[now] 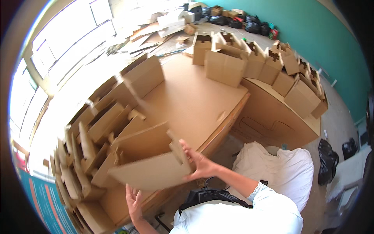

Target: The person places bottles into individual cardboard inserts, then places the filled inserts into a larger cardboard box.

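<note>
Curled fingers of the right hand point(204, 165) grip the three-o'clock end of a brown, rectangular cardboard box point(150, 172) at seven o'clock; the left hand point(135, 202), fingers parted, is at its underside, contact unclear. More brown cardboard boxes point(224, 69) stand at one o'clock.

A head-worn wide fisheye camera looks down and forward on the hands point(205, 166) from close above.
</note>
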The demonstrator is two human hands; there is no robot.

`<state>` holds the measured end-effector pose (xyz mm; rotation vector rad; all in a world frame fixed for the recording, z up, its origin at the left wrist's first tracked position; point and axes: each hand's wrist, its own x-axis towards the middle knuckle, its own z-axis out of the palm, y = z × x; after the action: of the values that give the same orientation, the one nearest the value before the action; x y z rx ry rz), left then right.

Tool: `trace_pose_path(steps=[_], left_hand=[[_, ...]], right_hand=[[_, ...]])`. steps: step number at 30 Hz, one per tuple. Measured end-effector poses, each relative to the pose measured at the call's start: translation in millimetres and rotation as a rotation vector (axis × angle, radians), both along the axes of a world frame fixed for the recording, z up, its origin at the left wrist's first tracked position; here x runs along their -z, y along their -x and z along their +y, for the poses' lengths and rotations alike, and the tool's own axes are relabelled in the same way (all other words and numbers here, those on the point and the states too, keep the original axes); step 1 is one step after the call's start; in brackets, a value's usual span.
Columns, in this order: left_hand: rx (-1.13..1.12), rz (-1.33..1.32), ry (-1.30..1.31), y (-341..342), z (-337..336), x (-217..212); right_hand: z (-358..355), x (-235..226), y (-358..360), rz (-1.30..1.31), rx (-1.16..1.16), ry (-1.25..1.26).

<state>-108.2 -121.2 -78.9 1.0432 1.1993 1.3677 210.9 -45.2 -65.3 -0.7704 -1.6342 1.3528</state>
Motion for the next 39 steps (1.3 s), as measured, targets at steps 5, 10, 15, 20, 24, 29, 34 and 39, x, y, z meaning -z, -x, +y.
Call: trace_pose_path(steps=[5, 10, 15, 20, 24, 29, 34, 39], left_hand=[[0.225, 0.348, 0.178, -74.7, 60.8, -14.5], [0.220, 0.612, 0.268, -93.7, 77.8, 1.2], [0.139, 0.654, 0.262, -91.4, 81.3, 4.8], [0.017, 0.729, 0.314, -81.2, 64.6, -8.8], [-0.006, 0.729, 0.323, -77.6, 54.9, -0.8], [-0.085, 0.871, 0.420, -64.8, 17.6, 6.7], [-0.324, 0.687, 0.374, -45.5, 10.0, 46.1], [-0.473, 0.335, 0.288, -11.6, 69.0, 92.7]], right_hand=[[84.1, 37.8, -142.8, -0.249, 0.667, 0.033], [182.6, 51.3, -194.6, -0.423, 0.941, -0.202], [298.4, 41.7, -155.8, -0.448, 1.204, -0.292], [400.9, 52.8, -121.4, -0.429, 1.341, -0.289], [461.2, 147.8, -170.6, -0.603, 1.533, -0.239], [437.0, 149.3, -146.4, -0.630, 1.375, -0.069], [414.0, 167.6, -133.1, -0.541, 1.506, -0.303], [336.3, 166.2, 8.5, -0.217, 0.899, -0.166]])
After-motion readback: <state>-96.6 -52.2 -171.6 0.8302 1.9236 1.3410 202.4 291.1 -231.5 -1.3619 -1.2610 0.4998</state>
